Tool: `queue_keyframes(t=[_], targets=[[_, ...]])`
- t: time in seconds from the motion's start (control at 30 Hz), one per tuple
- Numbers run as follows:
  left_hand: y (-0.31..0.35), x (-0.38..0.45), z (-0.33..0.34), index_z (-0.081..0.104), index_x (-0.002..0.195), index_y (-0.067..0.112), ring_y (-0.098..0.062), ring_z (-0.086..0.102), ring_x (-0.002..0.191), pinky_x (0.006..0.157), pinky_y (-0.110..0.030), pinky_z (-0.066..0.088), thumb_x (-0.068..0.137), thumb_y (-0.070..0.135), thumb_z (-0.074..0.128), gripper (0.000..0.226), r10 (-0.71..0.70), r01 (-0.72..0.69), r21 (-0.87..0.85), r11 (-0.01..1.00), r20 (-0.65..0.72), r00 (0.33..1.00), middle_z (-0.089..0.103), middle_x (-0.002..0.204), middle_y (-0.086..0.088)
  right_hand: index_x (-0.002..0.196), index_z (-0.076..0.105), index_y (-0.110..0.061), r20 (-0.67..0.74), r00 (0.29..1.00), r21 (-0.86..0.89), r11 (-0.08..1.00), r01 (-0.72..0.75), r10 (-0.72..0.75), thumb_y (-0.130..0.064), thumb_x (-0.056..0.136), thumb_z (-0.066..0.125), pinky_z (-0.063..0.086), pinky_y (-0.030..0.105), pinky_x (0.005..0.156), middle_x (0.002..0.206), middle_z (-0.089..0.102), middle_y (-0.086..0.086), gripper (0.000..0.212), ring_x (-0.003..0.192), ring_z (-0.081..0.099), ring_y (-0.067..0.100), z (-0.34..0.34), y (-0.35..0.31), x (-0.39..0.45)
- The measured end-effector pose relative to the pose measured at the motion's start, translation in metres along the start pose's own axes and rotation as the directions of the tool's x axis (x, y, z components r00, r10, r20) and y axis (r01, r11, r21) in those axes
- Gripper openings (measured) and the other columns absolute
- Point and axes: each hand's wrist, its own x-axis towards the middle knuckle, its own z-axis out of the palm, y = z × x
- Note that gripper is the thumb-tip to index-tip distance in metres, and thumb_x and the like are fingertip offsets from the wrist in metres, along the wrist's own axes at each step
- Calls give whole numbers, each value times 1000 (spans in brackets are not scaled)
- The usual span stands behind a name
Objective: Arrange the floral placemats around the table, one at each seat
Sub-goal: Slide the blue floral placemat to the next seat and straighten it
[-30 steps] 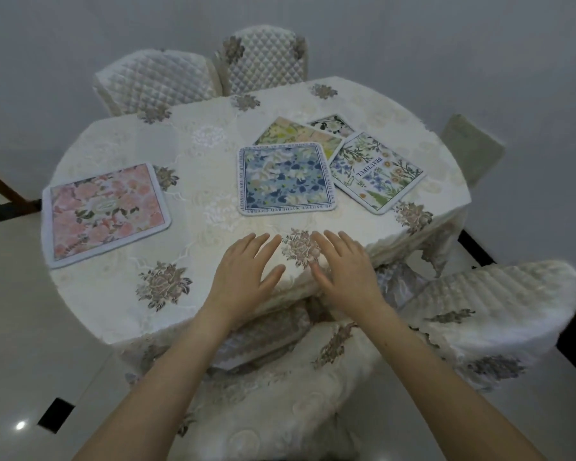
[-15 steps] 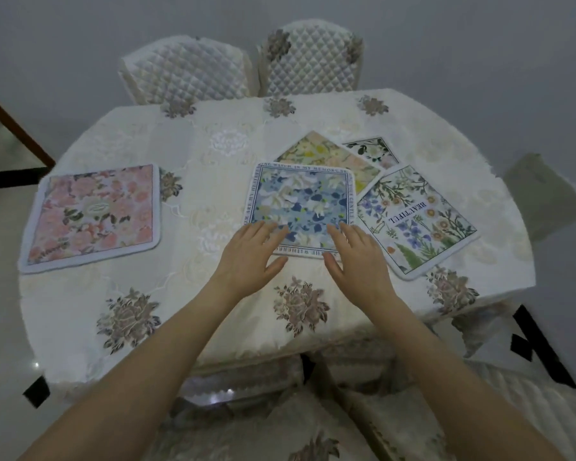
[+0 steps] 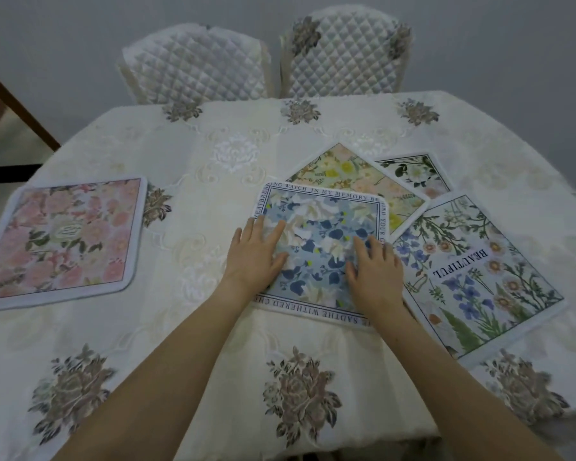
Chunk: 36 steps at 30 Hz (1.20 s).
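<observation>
Both palms flat on blue mat, pull lies toward near edge

Left hand pressing flat on blue placemat, fingers straight and a bit spread, palm over mat's left border. Right hand likewise flat, fingers extended, on mat's right half, close to its right border. No curl, no pinch, nothing lifted; both equally near, one per side.

Blue mat roughly mid-table, squarish, slightly wider than deep, wide axis running left-right across the reach, near border w/ lettering facing the body. Far-right corner overlapping yellow placemat; right border touching or just lapping "BEAUTIFUL" placemat, which sits right of blue mat, tilted. White-flower placemat beyond and right of blue mat, mostly tucked under yellow one and the tilted one. Pink placemat well apart, left of blue mat, at tablecloth edge, prob. already at a seat.

Two quilted chairs beyond blue mat, past far table edge.

Likely next: slide straight back toward near edge w/ both palms; watch for drag on neighbours at right.
</observation>
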Motion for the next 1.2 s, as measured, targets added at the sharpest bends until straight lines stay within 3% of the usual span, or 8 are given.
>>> queue_keyframes(t=[0.17, 0.4, 0.9, 1.07, 1.2], targets=[[-4, 18, 20, 5, 149, 27, -43, 8, 141, 114, -51, 13, 93, 57, 27, 68, -100, 98, 27, 995, 71, 992, 4, 155, -24, 147, 21, -30, -15, 985, 55, 983, -173, 174, -47, 97, 33, 19, 56, 113, 157, 7, 26, 54, 142, 6, 50, 23, -8, 14], [-2, 24, 29, 18, 146, 22, -46, 11, 138, 110, -54, 17, 90, 52, 38, 67, -119, 124, -96, 988, 52, 991, 9, 154, -25, 147, 25, -20, -64, 980, -3, 982, -188, 188, -42, 96, 33, 28, 54, 106, 151, 18, 34, 56, 129, 26, 51, 26, -17, 19], [-29, -41, 23, 26, 143, 23, -45, 11, 138, 110, -54, 15, 88, 50, 44, 64, -179, 181, -135, 974, 28, 983, 12, 154, -24, 149, 21, -8, -20, 1000, -138, 990, 5, -8, -41, 98, 26, 15, 55, 114, 147, 26, 38, 61, 142, 18, 44, 36, -50, -29], [-49, -82, 22, 28, 142, 24, -45, 11, 137, 110, -55, 16, 88, 50, 44, 63, -214, 215, -142, 966, 23, 977, 14, 153, -24, 147, 23, -3, 1, 998, -170, 983, 66, -67, -41, 98, 29, 19, 55, 112, 145, 26, 41, 63, 141, 19, 45, 41, -73, -60], [-64, -118, 20, 30, 141, 25, -44, 12, 137, 110, -54, 16, 86, 49, 46, 62, -234, 235, -165, 958, 26, 972, 14, 153, -23, 145, 27, -2, 21, 994, -214, 970, 112, -110, -40, 97, 30, 18, 54, 112, 145, 35, 32, 61, 142, 21, 40, 41, -93, -80]])
